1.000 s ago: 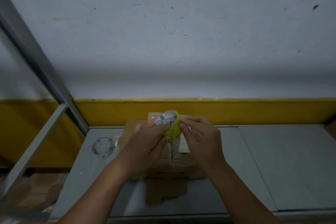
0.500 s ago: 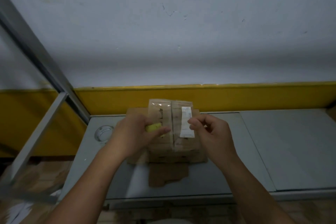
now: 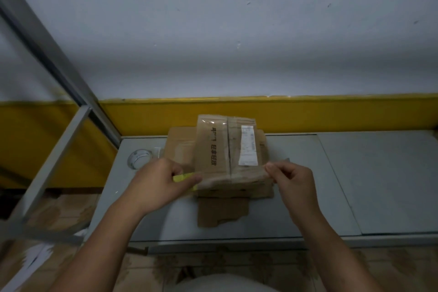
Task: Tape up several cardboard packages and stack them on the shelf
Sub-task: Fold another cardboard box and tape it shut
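- left hand point(image 3: 161, 185) grips yellow tape roll point(image 3: 183, 177); right hand point(image 3: 292, 182) pinches its clear strip point(image 3: 237, 174) by the end
- brown cardboard package point(image 3: 213, 149) lies at twelve o'clock of both hands, on grey metal surface point(image 3: 355, 173)
- lengthwise seam seems taped; cross strip and stacking remain

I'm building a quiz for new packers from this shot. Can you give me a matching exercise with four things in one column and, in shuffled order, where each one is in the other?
Things:
1. yellow tape roll
2. tape strip
3. white label
4. clear tape roll

Places:
A. lying on the shelf, left of the cardboard package
B. gripped in the left hand
C. stuck on the package's top, right half
D. stretched over the package's near edge, its end pinched by the right hand

Pairs: 1-B, 2-D, 3-C, 4-A
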The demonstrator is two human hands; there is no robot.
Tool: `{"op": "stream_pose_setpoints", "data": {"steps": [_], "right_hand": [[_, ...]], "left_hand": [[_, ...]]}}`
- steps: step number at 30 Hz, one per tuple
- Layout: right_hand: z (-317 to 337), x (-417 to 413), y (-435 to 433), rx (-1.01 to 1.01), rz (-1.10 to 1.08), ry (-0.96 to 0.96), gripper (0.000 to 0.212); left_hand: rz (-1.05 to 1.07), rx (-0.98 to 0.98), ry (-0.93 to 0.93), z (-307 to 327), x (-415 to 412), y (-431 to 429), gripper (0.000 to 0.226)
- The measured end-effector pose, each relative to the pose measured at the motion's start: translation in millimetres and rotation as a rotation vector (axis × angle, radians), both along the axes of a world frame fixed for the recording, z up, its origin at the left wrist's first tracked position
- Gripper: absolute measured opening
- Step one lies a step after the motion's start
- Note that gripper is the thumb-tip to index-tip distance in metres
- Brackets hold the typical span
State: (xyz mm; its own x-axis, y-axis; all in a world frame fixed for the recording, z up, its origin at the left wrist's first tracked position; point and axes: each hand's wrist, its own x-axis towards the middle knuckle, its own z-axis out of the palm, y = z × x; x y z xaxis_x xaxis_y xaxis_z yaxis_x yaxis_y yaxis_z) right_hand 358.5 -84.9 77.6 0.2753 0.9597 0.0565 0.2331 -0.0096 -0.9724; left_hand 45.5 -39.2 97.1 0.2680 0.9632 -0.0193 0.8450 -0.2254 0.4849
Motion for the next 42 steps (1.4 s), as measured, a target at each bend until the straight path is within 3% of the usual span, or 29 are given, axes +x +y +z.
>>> {"op": "stream_pose_setpoints", "data": {"steps": [2,6,8,13,17,21,36,42], "right_hand": [[-9.5,-2.0,-3.5,-0.029,-0.028,-0.015,0.025],[-20.1,1.6,-6.1,-0.071,-0.046,0.001,0.026],[-21.8,8.9,-7.5,-0.073,-0.082,0.011,0.024],[-32.7,25.7,-7.0,-0.09,-0.107,-0.032,0.024],[-44.9,26.8,-3.7,-0.136,-0.122,-0.022,0.023],[-49.3,25.6,0.6,-0.165,-0.101,0.005,0.024],[-67.7,23.3,8.7,-0.359,-0.018,0.057,0.016],[-70.6,37.5,17.7,-0.441,0.093,-0.113,0.02]], "left_hand": [[-0.02,-0.028,-0.011,-1.3,-1.1,-2.1,0.072],[-0.126,-0.325,-0.457,-7.8,-20.2,-8.2,0.055],[-0.08,-0.311,-0.53,-11.7,-29.7,-10.8,0.053],[0.019,-0.147,-0.256,-22.4,-47.2,-5.8,0.063],[0.009,-0.042,-0.068,-27.0,-39.7,6.6,0.058],[0.005,-0.044,-0.053,-31.1,-46.3,20.8,0.069],[0.01,-0.089,0.085,-64.8,-40.8,32.3,0.077],[-0.081,-0.106,0.017,-84.2,-23.9,35.1,0.045]]}}
